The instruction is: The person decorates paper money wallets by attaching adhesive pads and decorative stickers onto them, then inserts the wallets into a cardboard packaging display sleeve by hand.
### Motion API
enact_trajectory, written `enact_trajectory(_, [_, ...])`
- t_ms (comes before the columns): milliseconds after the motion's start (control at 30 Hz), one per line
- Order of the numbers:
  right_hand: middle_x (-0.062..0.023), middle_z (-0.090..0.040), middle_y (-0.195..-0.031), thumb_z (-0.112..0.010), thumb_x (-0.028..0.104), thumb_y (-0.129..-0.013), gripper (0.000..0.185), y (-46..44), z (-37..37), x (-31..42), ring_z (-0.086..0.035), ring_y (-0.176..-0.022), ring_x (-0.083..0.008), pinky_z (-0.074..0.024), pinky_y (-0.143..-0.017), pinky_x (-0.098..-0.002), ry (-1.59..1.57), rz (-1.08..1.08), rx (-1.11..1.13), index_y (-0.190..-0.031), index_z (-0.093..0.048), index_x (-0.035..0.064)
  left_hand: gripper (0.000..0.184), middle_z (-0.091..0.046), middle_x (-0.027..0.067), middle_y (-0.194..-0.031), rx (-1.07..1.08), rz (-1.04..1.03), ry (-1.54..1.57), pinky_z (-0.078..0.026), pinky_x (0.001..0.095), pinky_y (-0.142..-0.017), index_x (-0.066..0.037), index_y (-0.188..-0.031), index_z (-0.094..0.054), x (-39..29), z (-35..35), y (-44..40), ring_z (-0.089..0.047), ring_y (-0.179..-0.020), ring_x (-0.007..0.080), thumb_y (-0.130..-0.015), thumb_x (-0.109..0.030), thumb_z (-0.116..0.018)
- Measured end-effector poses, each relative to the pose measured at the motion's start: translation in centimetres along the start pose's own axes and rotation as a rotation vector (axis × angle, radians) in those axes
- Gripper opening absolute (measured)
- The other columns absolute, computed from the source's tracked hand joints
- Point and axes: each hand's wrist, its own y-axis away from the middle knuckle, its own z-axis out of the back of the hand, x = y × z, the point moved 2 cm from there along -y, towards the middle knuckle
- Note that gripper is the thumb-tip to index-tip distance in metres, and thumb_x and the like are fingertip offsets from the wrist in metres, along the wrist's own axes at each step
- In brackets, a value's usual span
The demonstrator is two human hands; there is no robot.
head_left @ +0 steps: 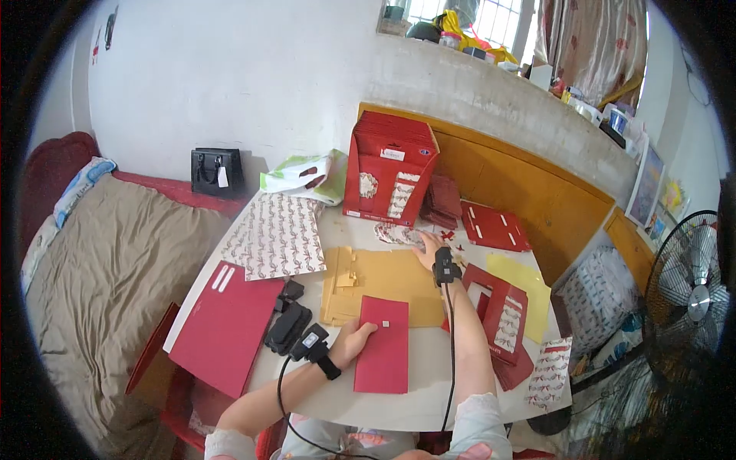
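Observation:
My left hand (353,342) grips the left edge of a flat red cardboard sleeve (383,360) near the table's front, thumb on top. A small pale square sits on the sleeve's upper part. Farther back, my right hand (431,250) reaches over the table with fingers apart, beside a pile of white patterned paper cutouts (397,234) and small red bits. I see nothing held in it; whether its fingertips touch the cutouts, I cannot tell. Between the hands lies a tan cardboard sheet (399,276), partly under the sleeve. Both wrists wear black strapped devices with cables.
A red display box (389,170) packed with red sleeves stands at the back. Patterned sheets (284,238) and large red card sheets (222,326) lie left, near black devices (288,326). Red boxes with windows (502,318) and yellow paper (529,287) lie right. A fan (694,295) stands beyond.

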Motion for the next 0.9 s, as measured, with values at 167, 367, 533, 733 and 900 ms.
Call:
enact_trajectory(167, [-0.0087,-0.055,-0.11,-0.058,0.032,-0.073,0.04,-0.6,-0.4,0.4,-0.048,-0.104,-0.0255,-0.0343,-0.09,-0.0402,0.132,0.028,0.078,-0.104,-0.057,0.0062,0.029,-0.056,0.006,-0.089,0.008,-0.003,-0.051,-0.043,0.0269,-0.068,0.004,-0.103,-0.049,-0.4,0.0,0.2,-0.053,-0.076,0.0132,-0.082,-0.016,-0.046])
enact_trajectory(367, [-0.0036,-0.061,-0.096,-0.057,0.027,-0.073,0.025,-1.7,-1.6,0.1,-0.052,-0.09,-0.019,-0.0376,-0.077,-0.0387,0.373,0.198,0.15,-0.089,-0.063,0.0089,0.029,-0.056,0.0059,-0.089,0.022,0.009,-0.088,-0.043,0.0268,-0.068,0.003,-0.103,-0.049,-0.2,0.0,0.2,-0.053,-0.077,0.013,-0.082,-0.017,-0.046])
enact_trajectory(533, [-0.005,-0.06,-0.08,-0.052,0.018,-0.072,0.015,-1.3,-0.6,1.0,-0.051,-0.082,-0.0206,-0.0386,-0.072,-0.0356,0.387,0.397,-0.053,-0.079,-0.06,0.0069,0.03,-0.057,0.0075,-0.092,0.017,0.023,-0.106,-0.043,0.0262,-0.071,0.004,-0.104,-0.049,0.6,0.6,-0.5,-0.054,-0.079,0.0135,-0.082,-0.016,-0.046])
enact_trajectory(733, [-0.0077,-0.055,-0.073,-0.048,0.011,-0.067,0.008,-1.3,2.2,2.6,-0.05,-0.081,-0.0229,-0.0402,-0.071,-0.0335,0.42,0.488,-0.135,-0.067,-0.054,0.0049,0.031,-0.058,0.0083,-0.094,0.02,0.032,-0.046,-0.043,0.0266,-0.072,0.004,-0.105,-0.049,-0.1,0.0,0.1,-0.054,-0.081,0.0143,-0.082,-0.016,-0.046])
enact_trajectory(900, [-0.0078,-0.054,-0.073,-0.052,0.013,-0.069,0.01,-1.2,2.6,3.1,-0.052,-0.077,-0.0249,-0.0427,-0.067,-0.0354,0.358,0.502,-0.111,-0.067,-0.054,0.0039,0.031,-0.057,0.008,-0.094,0.006,0.037,-0.067,-0.043,0.0266,-0.072,0.004,-0.105,-0.049,0.4,0.2,-0.2,-0.054,-0.081,0.0141,-0.082,-0.017,-0.046])
